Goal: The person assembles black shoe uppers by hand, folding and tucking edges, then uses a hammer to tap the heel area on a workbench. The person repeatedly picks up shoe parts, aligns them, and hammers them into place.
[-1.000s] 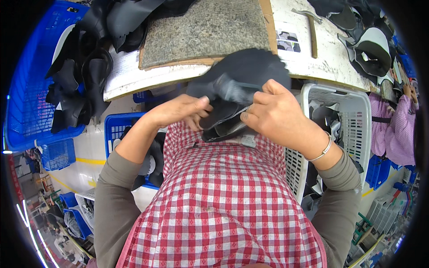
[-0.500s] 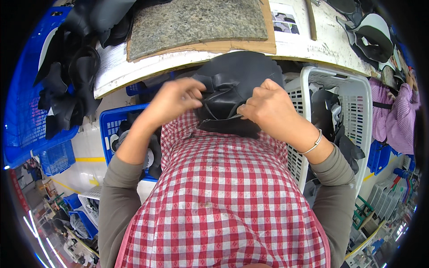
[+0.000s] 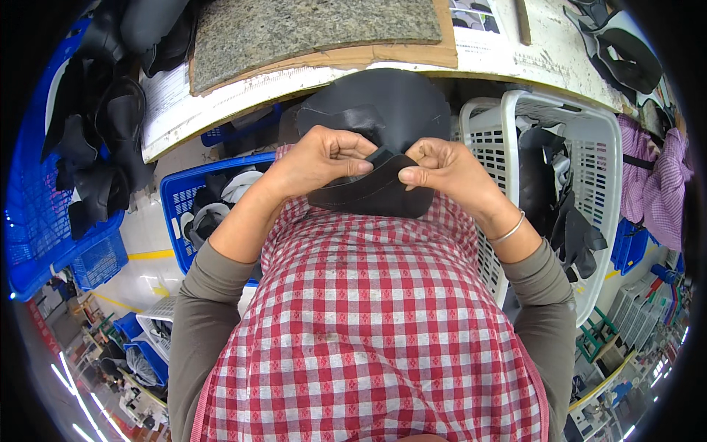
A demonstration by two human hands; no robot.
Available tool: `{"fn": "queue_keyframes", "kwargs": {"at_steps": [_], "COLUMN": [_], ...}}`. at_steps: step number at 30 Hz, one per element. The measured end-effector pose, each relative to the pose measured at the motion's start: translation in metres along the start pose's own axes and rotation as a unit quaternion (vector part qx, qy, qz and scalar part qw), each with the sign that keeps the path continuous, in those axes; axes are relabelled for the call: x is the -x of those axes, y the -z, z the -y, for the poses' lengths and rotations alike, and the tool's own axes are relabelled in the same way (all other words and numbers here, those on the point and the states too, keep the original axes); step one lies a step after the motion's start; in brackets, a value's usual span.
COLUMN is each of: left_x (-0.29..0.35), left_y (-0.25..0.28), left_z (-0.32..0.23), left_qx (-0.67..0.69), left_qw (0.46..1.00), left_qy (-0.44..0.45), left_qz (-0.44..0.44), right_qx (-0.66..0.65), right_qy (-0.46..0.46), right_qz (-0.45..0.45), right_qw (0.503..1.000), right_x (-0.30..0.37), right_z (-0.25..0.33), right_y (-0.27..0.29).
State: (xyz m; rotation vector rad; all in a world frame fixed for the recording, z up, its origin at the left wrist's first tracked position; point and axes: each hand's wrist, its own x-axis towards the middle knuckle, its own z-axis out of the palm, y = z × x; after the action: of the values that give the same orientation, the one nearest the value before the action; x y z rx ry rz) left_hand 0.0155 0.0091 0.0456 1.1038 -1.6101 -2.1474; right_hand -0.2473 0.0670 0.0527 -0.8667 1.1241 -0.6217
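Note:
A black stitched leather piece, seemingly a shoe upper (image 3: 361, 197), lies across my lap against the table's front edge. Its broad rounded part (image 3: 401, 96) spreads upward, and a folded edge with a pale stitch line curves along the near side. My left hand (image 3: 320, 160) pinches that edge between thumb and fingers. Close beside it, my right hand (image 3: 451, 175), with a bracelet at the wrist, is closed on the edge too, thumb on top. The fingertips under the leather are hidden.
A stone slab (image 3: 317, 33) rests on brown board on the white table (image 3: 515, 66). At my right stands a white basket (image 3: 508, 140) of black pieces; at my left, a blue crate (image 3: 171, 214). More black uppers (image 3: 110, 125) hang over the table's left end.
My left hand has come in from the left and taken hold of the leather's edge. My right hand has shifted slightly, and the near edge is now folded up between both hands.

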Motion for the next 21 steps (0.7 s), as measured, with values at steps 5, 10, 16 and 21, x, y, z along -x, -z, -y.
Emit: {"fn": "queue_keyframes", "kwargs": {"at_steps": [5, 10, 16, 21], "left_x": [-0.004, 0.001, 0.009, 0.009], "left_y": [-0.013, -0.028, -0.031, -0.033], "left_z": [-0.006, -0.012, -0.017, -0.015], "left_qx": [-0.025, 0.042, 0.076, 0.071], "left_qw": [0.999, 0.994, 0.988, 0.99], "left_qy": [-0.001, 0.044, 0.099, 0.085], "left_qz": [-0.031, -0.088, -0.092, -0.087], "right_qx": [-0.013, 0.047, -0.012, 0.018], "right_qy": [0.027, 0.044, 0.049, 0.056], "right_qz": [-0.045, -0.028, -0.004, -0.015], "right_qw": [0.999, 0.998, 0.999, 0.998], "right_x": [0.002, 0.008, 0.008, 0.009], "right_z": [-0.018, -0.013, -0.018, -0.021], "right_y": [-0.005, -0.004, -0.007, -0.008]}}
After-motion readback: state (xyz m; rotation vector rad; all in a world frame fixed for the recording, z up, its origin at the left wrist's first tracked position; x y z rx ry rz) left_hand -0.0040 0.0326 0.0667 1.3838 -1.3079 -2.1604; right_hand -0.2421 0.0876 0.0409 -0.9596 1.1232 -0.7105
